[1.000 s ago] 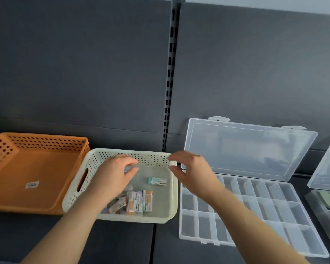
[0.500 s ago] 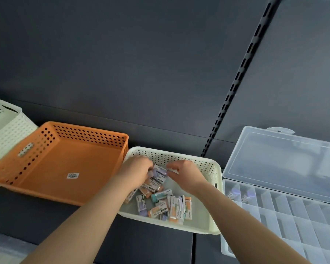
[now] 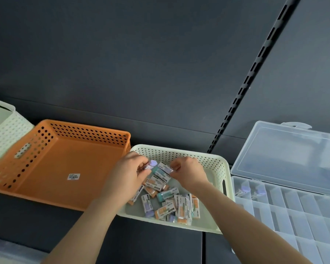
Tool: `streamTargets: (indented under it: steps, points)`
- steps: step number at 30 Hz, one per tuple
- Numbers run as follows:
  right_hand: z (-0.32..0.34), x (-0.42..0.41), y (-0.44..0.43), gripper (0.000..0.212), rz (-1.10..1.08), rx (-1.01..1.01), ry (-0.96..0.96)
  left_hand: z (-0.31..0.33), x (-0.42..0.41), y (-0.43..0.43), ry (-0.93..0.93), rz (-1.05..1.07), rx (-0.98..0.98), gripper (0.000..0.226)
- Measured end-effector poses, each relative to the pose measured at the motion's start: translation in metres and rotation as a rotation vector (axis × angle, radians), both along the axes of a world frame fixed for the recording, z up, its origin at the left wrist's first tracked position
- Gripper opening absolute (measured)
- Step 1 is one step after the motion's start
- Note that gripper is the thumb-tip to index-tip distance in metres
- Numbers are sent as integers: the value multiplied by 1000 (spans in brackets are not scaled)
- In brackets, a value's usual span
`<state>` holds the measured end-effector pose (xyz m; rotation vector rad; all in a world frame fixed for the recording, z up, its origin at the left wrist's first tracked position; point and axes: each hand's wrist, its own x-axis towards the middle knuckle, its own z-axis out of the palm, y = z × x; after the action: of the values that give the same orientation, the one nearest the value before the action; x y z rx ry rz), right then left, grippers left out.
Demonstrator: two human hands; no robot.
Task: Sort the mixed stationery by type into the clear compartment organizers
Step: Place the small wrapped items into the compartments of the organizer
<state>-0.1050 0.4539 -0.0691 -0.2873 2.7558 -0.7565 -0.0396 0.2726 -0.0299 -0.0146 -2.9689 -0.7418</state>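
The erasers [image 3: 168, 204] lie in a loose heap on the floor of the cream basket [image 3: 213, 164]. They are small blocks in printed paper sleeves with purple, orange or teal ends showing, some flat and some on edge. We judge the sorting barely begun. Only a pair of purple erasers [image 3: 242, 191] sits in the back-left cells of the clear organizer [image 3: 293, 221], and nearly the whole heap is left to move. The left hand [image 3: 128, 174] curls its fingers round a purple-ended eraser [image 3: 153, 163]. The right hand [image 3: 189, 173] pinches a white-sleeved eraser [image 3: 165, 167] just beside it, so the hands are close together over the heap. The organizer's lid [image 3: 293, 155] stands open to the basket's right and an orange basket [image 3: 46, 168] sits just beside its left, all on the dark bench [image 3: 160, 244]
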Motion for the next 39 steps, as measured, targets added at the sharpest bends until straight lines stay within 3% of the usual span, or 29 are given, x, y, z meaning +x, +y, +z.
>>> streamTargets:
  steps: [3,8,15,18,27,35,39]
  points:
    - [3,2,3,22,6,14,11,4,6,2,31,28,56,19]
    - [32,18,32,24,-11,-158,69,17,12,25,50,64,209,19]
    - [76,60,138,15,-326,-561,112,34,16,110,78,-66,526,13]
    - [82,70,193,16,-464,-598,181,36,13,162,59,-143,608,10]
    - [61,79,294,15,-633,-620,209,5,-17,281,14,-341,361,9]
    - [38,71,312,12,-547,-498,189,-15,-26,303,24,-384,-44,15]
    - [34,69,310,11,-461,-410,196,-21,-26,304,21,-392,-93,20]
